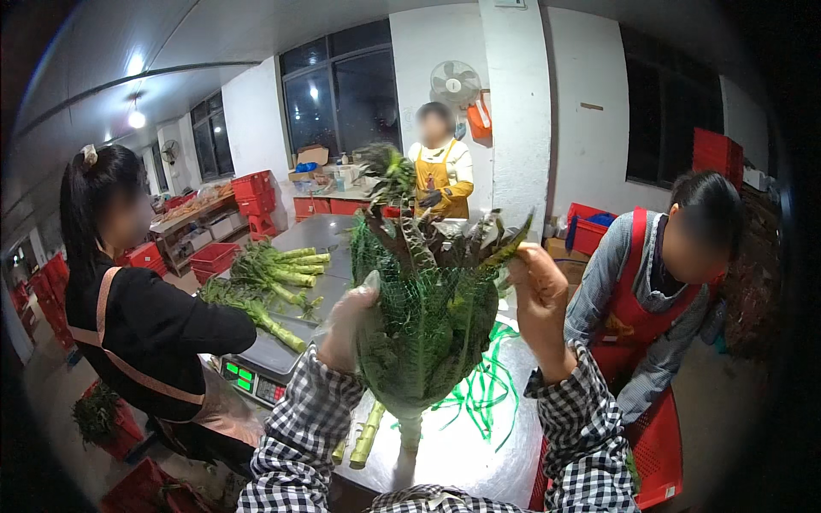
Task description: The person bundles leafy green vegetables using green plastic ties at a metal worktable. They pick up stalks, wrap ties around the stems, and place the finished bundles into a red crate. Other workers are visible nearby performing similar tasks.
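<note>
A leafy stem vegetable (417,359), probably celtuce, is held up in front of me with its pale stem pointing down. Green mesh netting (420,295) surrounds its upper leaves. My left hand (351,320) grips the bundle's left side, thumb up. At the upper right, the fingers of my right hand (542,288) pinch a leaf tip or the net's edge; which one I cannot tell. Below, green plastic strips (484,401) and cut green stems (367,436) lie on the metal table (449,452).
A digital scale (256,378) and several celtuce stalks (288,269) are to the left, beside a person in black (154,320). On the right a person in a red apron (648,288) bends over a red crate (657,449). Another person (442,170) stands across the table.
</note>
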A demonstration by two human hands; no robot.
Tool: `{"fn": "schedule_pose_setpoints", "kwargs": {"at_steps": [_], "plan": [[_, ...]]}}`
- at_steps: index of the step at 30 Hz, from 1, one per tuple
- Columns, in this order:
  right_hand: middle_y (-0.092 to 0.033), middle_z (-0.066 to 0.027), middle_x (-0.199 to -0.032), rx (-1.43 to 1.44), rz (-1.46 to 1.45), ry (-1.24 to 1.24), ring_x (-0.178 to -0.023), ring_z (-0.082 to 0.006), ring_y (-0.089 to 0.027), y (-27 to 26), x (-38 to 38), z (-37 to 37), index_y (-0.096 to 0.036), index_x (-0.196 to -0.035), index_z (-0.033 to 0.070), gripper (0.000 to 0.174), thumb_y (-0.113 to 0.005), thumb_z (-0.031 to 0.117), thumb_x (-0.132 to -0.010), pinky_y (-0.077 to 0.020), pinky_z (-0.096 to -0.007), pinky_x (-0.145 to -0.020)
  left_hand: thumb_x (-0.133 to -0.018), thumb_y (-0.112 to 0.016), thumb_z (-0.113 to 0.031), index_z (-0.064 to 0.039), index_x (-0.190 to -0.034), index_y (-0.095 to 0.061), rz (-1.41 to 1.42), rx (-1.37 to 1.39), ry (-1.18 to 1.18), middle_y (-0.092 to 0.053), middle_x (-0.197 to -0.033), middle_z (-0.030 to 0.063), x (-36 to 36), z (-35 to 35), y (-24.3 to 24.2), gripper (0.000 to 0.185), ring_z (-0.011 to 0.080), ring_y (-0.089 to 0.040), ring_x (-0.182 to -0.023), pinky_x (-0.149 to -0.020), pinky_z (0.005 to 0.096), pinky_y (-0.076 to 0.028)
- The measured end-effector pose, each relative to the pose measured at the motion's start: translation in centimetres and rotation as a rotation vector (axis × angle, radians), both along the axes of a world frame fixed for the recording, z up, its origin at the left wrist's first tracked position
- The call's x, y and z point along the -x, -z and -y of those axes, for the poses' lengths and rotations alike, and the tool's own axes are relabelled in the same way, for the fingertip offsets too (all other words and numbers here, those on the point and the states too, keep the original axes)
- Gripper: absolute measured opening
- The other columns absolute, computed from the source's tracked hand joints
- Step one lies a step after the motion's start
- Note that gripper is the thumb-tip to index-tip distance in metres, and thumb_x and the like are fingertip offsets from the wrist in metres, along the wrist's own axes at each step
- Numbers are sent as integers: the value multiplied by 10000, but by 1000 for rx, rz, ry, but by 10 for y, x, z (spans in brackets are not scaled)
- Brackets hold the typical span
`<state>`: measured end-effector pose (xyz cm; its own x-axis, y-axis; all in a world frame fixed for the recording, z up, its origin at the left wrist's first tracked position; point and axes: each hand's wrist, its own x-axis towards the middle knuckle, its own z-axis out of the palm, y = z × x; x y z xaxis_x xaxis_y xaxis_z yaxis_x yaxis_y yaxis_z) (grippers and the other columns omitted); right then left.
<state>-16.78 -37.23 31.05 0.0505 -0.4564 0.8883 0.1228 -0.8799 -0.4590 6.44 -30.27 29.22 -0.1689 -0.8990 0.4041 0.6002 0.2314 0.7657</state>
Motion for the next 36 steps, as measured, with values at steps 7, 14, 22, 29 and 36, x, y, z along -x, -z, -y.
{"fn": "schedule_pose_setpoints", "kwargs": {"at_steps": [7,14,22,29,36], "plan": [[-514,-11,-555,-391,-63,-737,-432,-64,-437,-54,25,14,-534,-767,63,370,-501,349,-999,-329,-216,-393,-966,-488,-278,34,-1199,-557,33,33,-182,-621,-1162,139,2,-3,-6,395,226,-617,-1029,-931,339,-494],[-341,69,-484,284,-301,-4,-424,-26,-315,-141,-6,28,-431,-585,92,486,-529,330,-998,-240,-220,-398,-961,-524,-239,39,-1170,-565,-33,92,-7,-624,-1134,118,-25,7,18,350,226,-625,-964,-882,325,-509],[-563,-39,-791,-226,201,-22,-693,-97,-574,-49,10,79,-546,-966,60,497,-418,541,-980,-504,-247,-560,-922,-498,-312,3,-1245,-519,-46,138,-233,-609,-1173,128,11,-18,-13,453,232,-613,-1036,-913,385,-504],[-213,-210,-1465,-639,-409,-555,-1356,-280,-206,232,3,-39,-125,-1445,-17,899,-578,510,-874,-195,-381,-1105,-998,-456,-241,-9,-1411,-354,43,617,-131,-560,-1237,133,-18,37,-45,484,184,-604,-995,-834,283,-525],[-448,-223,-1351,-386,-495,-10,-1245,-395,-441,313,-69,-90,-273,-1442,60,755,-668,358,-871,-361,-505,-1032,-994,-452,-298,21,-1441,-269,54,567,-366,-446,-1333,186,-65,38,-30,578,232,-486,-1113,-923,333,-437]]}}
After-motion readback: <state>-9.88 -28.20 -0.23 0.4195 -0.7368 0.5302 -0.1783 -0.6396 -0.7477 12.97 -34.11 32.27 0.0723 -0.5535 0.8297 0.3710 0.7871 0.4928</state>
